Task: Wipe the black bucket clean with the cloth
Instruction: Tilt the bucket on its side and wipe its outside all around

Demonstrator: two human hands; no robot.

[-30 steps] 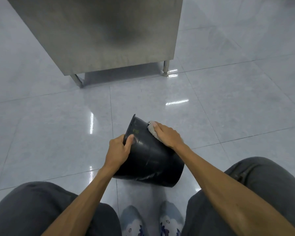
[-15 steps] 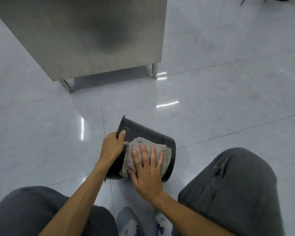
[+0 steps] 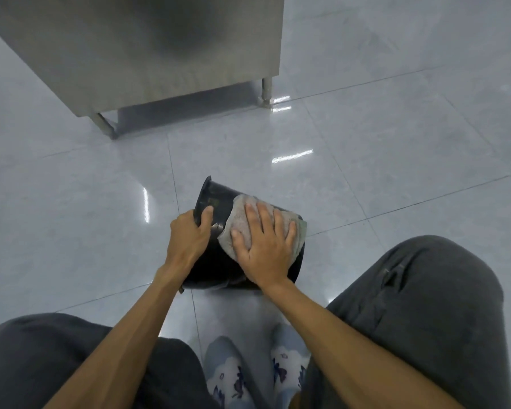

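Note:
The black bucket (image 3: pixel 216 261) lies tilted on its side on the floor between my knees, its rim to the upper left. My left hand (image 3: pixel 188 237) grips that rim, thumb over the edge. A grey cloth (image 3: pixel 239 215) is spread over the bucket's outer wall. My right hand (image 3: pixel 264 246) lies flat on the cloth with fingers apart, pressing it against the bucket. The bucket's inside is hidden from me.
A stainless steel cabinet (image 3: pixel 148 45) on short legs stands ahead, about a tile away. Glossy grey floor tiles (image 3: pixel 396 160) spread all round. My knees in dark trousers (image 3: pixel 419 305) and my patterned slippers (image 3: pixel 230 376) frame the bucket.
My right hand with the cloth slid from the bucket's upper edge down its side, then back up over the wall. The left hand kept its grip on the rim.

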